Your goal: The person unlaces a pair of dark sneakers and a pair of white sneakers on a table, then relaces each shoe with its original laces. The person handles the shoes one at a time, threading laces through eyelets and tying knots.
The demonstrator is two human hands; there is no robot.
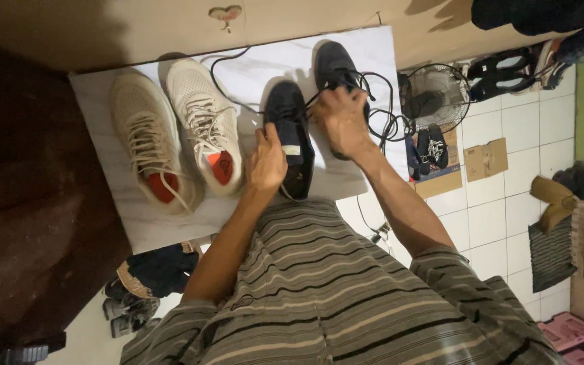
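Observation:
Two dark navy sneakers lie on a white marble-look board (251, 74). My left hand (266, 161) grips the side of the nearer dark sneaker (290, 135), thumb on its tongue. My right hand (341, 120) is closed on a black lace by the second dark sneaker (336, 64), which lies farther back. Loose black laces (380, 115) trail off to the right of that shoe. A pair of cream-white sneakers with red insoles (177, 132) sits to the left of my hands, laced.
A small black fan (434, 98) stands on the tiled floor at right, with small black sandals on cardboard (432, 150) beside it. More shoes lie at top right (508, 71) and lower left (136, 290). A dark brown surface (28, 203) fills the left side.

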